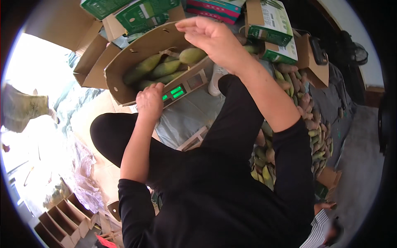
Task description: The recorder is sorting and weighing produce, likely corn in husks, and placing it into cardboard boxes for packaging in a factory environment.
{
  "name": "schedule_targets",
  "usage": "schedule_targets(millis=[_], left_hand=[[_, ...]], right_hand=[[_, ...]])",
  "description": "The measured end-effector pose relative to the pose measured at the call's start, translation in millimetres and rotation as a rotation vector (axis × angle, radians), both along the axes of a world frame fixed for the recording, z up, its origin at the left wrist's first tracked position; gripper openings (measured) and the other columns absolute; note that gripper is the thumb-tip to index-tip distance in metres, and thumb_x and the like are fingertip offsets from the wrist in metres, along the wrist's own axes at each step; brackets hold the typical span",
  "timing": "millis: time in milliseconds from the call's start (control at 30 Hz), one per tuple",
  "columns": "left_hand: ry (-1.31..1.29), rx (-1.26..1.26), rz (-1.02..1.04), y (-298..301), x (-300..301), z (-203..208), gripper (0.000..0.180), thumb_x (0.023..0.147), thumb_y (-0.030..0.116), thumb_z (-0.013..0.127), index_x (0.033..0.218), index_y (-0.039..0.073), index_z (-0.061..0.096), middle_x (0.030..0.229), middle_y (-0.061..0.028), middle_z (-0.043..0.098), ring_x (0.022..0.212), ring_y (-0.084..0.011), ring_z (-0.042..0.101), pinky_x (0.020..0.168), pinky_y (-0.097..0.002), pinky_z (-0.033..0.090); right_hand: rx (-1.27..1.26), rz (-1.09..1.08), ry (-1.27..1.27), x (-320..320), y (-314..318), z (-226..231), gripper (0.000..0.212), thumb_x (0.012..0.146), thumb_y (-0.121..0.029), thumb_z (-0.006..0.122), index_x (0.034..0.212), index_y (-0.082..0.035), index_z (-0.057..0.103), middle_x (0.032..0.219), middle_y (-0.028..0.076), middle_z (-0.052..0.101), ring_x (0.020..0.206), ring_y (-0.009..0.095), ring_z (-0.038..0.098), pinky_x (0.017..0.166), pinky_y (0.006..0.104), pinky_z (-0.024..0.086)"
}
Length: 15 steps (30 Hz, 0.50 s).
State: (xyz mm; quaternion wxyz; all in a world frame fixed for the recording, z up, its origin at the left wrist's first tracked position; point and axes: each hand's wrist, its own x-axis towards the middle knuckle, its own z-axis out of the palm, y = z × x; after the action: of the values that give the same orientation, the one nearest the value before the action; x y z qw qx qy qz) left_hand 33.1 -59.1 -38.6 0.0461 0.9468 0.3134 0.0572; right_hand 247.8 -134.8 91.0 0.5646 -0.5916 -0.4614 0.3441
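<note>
An open cardboard box [117,71] in front of me holds several long green vegetables [166,69] that look like radishes. Along its near side is a scale display [177,92] with lit green digits. My left hand [150,101] is closed over the near edge of the box, just left of the display, its fingertips curled at the rim. Above the box's right end hovers my right hand [211,40], fingers stretched out and close together, with nothing seen in it. Its palm side is partly hidden from view.
A big heap of green and brownish vegetables [308,103] spreads on my right. Green printed cartons [271,25] and a pink-and-teal carton [215,9] stand at the back. Clear plastic wrap [82,165] and divided cardboard boxes [62,221] lie left. Another person [320,229] shows at lower right.
</note>
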Motion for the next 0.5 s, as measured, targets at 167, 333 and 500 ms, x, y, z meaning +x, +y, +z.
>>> schedule_targets(millis=[167, 333, 500], left_hand=[[0.164, -0.029, 0.017, 1, 5, 3, 0.007, 0.081, 0.010, 0.050, 0.085, 0.011, 0.055, 0.082, -0.0082, 0.062, 0.078, -0.0289, 0.063, 0.066, -0.0431, 0.049], [0.170, -0.051, 0.050, 4, 9, 9, 0.015, 0.082, 0.016, 0.054, 0.096, 0.011, 0.056, 0.094, -0.0106, 0.062, 0.083, -0.0332, 0.061, 0.069, -0.0440, 0.049], [0.151, -0.106, 0.022, -2, 17, 11, 0.023, 0.080, 0.012, 0.059, 0.103, 0.009, 0.056, 0.097, -0.0118, 0.062, 0.089, -0.0329, 0.060, 0.073, -0.0429, 0.048]], right_hand=[[-0.039, -0.100, 0.040, 42, -32, 13, 0.018, 0.090, -0.012, 0.054, 0.104, -0.003, 0.059, 0.087, 0.000, 0.061, 0.074, 0.006, 0.053, 0.067, 0.0197, 0.043], [-0.184, -0.384, 0.204, 95, -113, -14, 0.020, 0.088, -0.007, 0.055, 0.107, -0.003, 0.056, 0.092, 0.002, 0.061, 0.073, 0.006, 0.053, 0.065, 0.0200, 0.043], [-0.381, -0.665, 0.103, 120, -227, -111, 0.025, 0.087, -0.017, 0.055, 0.110, -0.008, 0.060, 0.097, 0.002, 0.063, 0.089, 0.011, 0.058, 0.073, 0.0262, 0.045]])
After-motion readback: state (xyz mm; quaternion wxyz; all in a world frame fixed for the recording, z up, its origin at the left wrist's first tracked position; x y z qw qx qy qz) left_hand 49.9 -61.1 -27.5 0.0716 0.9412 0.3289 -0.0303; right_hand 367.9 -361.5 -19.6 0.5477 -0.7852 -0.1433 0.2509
